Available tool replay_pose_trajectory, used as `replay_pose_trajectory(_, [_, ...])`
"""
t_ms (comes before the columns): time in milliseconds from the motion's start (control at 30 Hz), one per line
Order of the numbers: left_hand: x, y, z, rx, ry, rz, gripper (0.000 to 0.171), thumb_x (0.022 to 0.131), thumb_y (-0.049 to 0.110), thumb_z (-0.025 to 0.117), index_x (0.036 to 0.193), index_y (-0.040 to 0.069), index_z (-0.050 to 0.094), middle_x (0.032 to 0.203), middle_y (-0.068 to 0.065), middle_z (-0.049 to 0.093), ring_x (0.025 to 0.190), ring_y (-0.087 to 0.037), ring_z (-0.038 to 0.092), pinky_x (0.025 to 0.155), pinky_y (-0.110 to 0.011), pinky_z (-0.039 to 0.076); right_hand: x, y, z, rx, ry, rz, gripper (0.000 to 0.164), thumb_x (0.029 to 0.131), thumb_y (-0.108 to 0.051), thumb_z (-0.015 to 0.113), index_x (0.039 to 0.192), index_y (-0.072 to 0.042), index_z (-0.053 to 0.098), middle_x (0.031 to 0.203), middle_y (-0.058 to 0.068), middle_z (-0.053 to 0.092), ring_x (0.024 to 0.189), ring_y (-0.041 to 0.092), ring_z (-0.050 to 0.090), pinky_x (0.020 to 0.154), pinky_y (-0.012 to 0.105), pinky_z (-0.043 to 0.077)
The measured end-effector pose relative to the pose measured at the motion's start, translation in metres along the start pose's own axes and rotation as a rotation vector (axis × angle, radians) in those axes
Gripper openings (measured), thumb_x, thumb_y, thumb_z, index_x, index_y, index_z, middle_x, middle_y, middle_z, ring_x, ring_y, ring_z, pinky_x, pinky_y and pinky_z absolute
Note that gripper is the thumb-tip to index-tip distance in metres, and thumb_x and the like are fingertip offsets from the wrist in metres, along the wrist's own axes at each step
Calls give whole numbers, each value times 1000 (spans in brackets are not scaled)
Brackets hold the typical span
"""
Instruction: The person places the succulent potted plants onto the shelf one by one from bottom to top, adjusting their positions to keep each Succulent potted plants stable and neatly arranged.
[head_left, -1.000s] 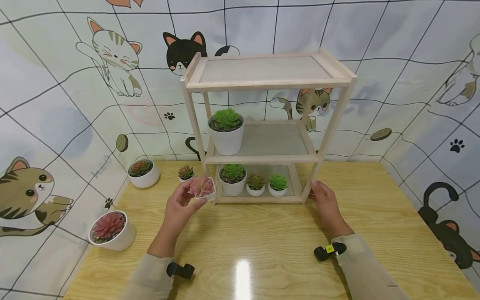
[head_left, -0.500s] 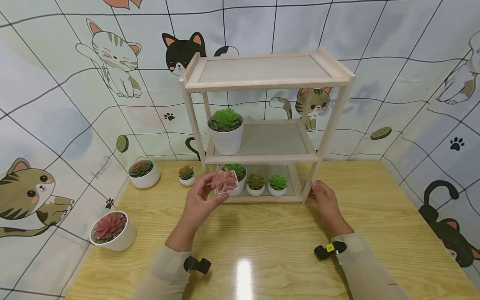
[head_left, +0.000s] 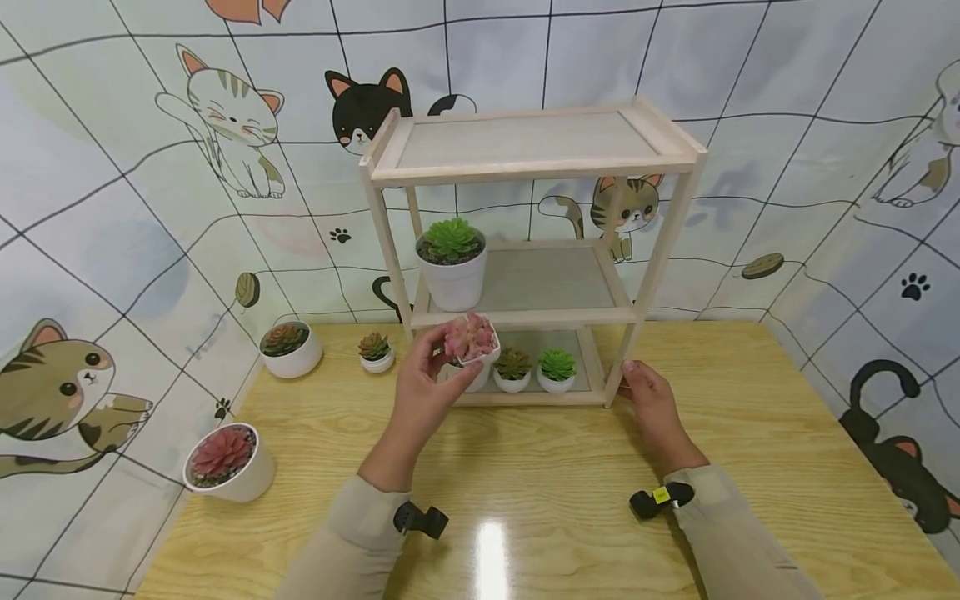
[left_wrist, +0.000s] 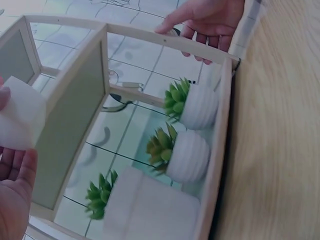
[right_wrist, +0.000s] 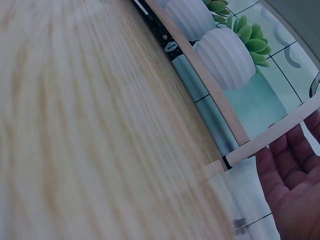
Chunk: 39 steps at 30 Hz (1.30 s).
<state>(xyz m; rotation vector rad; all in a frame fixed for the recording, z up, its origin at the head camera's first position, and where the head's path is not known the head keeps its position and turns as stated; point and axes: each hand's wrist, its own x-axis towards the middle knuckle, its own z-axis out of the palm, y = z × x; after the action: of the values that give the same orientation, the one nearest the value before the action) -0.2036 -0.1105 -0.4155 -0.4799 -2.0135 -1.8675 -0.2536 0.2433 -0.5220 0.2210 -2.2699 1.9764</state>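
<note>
My left hand (head_left: 429, 382) grips a small white pot with a pink succulent (head_left: 470, 337), thumb on one side and fingers on the other. It is held in front of the wooden shelf rack (head_left: 525, 317), near the middle board's front edge. Behind it, the larger green succulent's white pot (left_wrist: 150, 207) on the bottom tier is partly hidden in the head view. Beside that stand a small brownish-green succulent (head_left: 513, 367) and a small green succulent (head_left: 557, 368). My right hand (head_left: 655, 410) holds the rack's front right leg low down, thumb and fingers on either side of it.
A large potted green succulent (head_left: 453, 263) occupies the middle tier's left side. On the table (head_left: 570, 492), left of the rack, stand a small orange-green succulent (head_left: 376, 352), a potted brownish succulent (head_left: 291, 350) and a potted red succulent (head_left: 229, 462). A cat-print wall covering (head_left: 300, 167) rises behind.
My left hand has carried the pink succulent rightward and slightly up, from beside the rack's left leg to in front of the larger green plant. My right hand stays at the leg.
</note>
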Motion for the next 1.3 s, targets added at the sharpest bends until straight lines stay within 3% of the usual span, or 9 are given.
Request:
replay_pose_trajectory(300, [6,14,11,-19,33,-20,59,89,3,79,143,4,54,135,-12,57,122,-18,57,108,-23,49,-1,-1,0,18,-8,-2,37,113,-36,40,127,-13,66,116,-10,70,104,-1,67,93,15,52])
replay_pose_trajectory(500, [8,20,20,-21,63,-23,59,90,6,79,142,1,52,138,-14,56,122,-22,60,106,-25,51,-2,-2,0,9,-11,0,39,114,-35,39,128,-11,65,115,-13,69,105,-1,66,93,14,51])
replay_pose_trajectory(967, [21,31,33,87,42,41,57,91,13,81,141,5,56,134,-9,58,125,-20,59,105,-27,52,-2,-2,0,16,-11,-11,35,114,-35,39,123,-15,67,115,-11,70,104,0,67,92,15,52])
replay_pose_trajectory(1300, [28,39,44,196,74,-29,62,92,21,81,144,2,53,135,-9,60,122,-21,62,105,-28,52,-2,-2,0,7,-9,-6,38,114,-35,38,125,-13,67,113,-16,69,105,-2,66,93,15,52])
